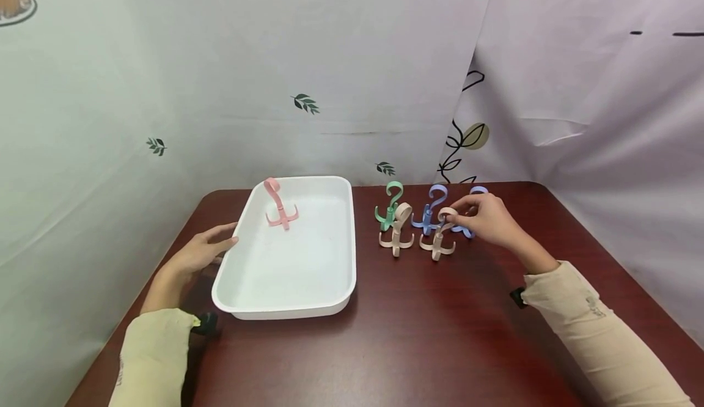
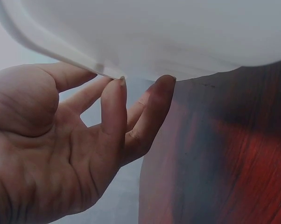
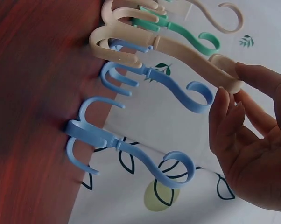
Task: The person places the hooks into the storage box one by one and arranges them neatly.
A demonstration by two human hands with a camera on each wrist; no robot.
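Observation:
My right hand pinches the curled top of a beige multi-prong hanging hook between thumb and fingertips. This hook stands upright with its prongs low, near the table. My left hand holds the left rim of a white tray, its fingertips against the edge and outer wall. In the left wrist view, bent fingers touch the tray from below the rim. A pink hook stands inside the tray, toward its far left corner.
A second beige hook stands left of the held one. Behind are a green hook and two blue hooks, one in the middle and one partly behind my right hand. A patterned cloth hangs behind the dark red table.

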